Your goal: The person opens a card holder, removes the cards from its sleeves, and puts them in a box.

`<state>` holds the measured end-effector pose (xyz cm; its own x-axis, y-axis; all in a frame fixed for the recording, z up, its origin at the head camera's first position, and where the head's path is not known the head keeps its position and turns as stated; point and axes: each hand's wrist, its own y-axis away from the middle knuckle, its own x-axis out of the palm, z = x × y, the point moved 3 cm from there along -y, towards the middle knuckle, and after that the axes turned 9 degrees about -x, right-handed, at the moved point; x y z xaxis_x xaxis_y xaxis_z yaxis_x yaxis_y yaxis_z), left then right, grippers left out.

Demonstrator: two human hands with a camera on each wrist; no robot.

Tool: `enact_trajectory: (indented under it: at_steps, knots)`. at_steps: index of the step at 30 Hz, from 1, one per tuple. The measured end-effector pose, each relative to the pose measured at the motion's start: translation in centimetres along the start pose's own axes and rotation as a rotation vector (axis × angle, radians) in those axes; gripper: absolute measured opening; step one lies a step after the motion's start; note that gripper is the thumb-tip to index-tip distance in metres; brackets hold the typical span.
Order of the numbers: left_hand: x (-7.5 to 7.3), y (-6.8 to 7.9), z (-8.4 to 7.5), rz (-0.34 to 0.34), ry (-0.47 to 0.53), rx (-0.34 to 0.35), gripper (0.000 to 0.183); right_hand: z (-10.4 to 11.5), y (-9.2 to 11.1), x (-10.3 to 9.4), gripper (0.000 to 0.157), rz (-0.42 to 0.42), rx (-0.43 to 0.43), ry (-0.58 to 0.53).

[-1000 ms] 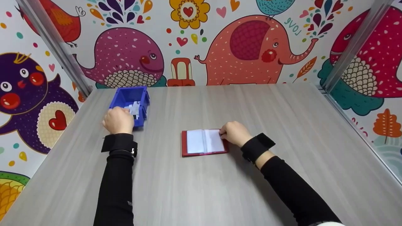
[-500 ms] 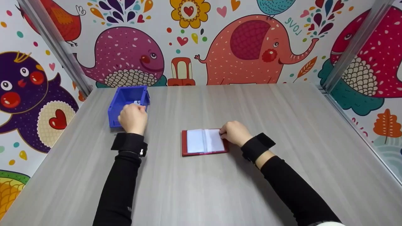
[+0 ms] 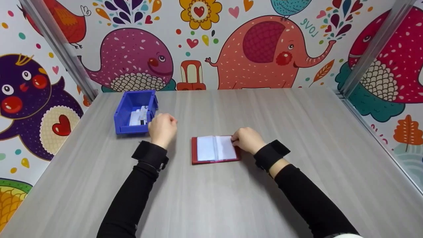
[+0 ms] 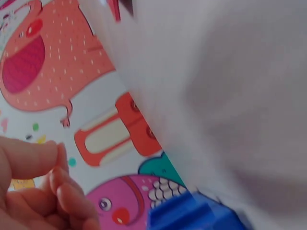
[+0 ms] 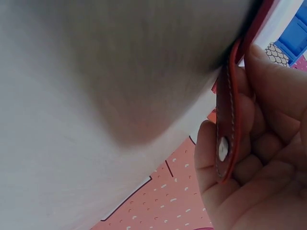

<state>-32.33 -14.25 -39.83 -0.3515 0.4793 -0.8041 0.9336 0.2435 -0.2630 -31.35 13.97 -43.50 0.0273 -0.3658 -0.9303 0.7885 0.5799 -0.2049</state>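
A red card holder [image 3: 194, 150] lies spread flat on the table, its clear sleeves [image 3: 214, 148] facing up. My right hand [image 3: 248, 140] pinches its right edge. In the right wrist view, a stitched red strap [image 5: 228, 115] with a metal snap hangs from the holder against my fingers. My left hand [image 3: 163, 129] is above the table, between the holder and a blue bin [image 3: 132, 129]. Its fingers are curled and the thumb meets the index finger; the left wrist view shows nothing between them. White cards [image 3: 138, 115] lie inside the bin.
The wood-grain table [image 3: 211, 198] runs back to a wall [image 3: 198, 39] printed with cartoon animals. Metal frame posts [image 3: 59, 49] stand at the back corners. The blue bin is at the table's back left.
My left hand has moved right, from over the blue bin's front to beside it, uncovering the cards in the bin. The right hand and the card holder have stayed put.
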Motion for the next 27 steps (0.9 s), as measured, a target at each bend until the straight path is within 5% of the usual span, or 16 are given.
enact_trajectory:
  at_steps: [15,27]
  knots:
    - [2.9,3.5,-2.6,0.201,-0.061,0.15,0.008,0.0,0.1,-0.1,0.014,-0.003,-0.002,-0.011]
    - [4.1,4.8,-3.0,0.239,-0.12,0.23,0.013,0.1,0.0,-0.2,0.013,-0.006,-0.005,-0.014]
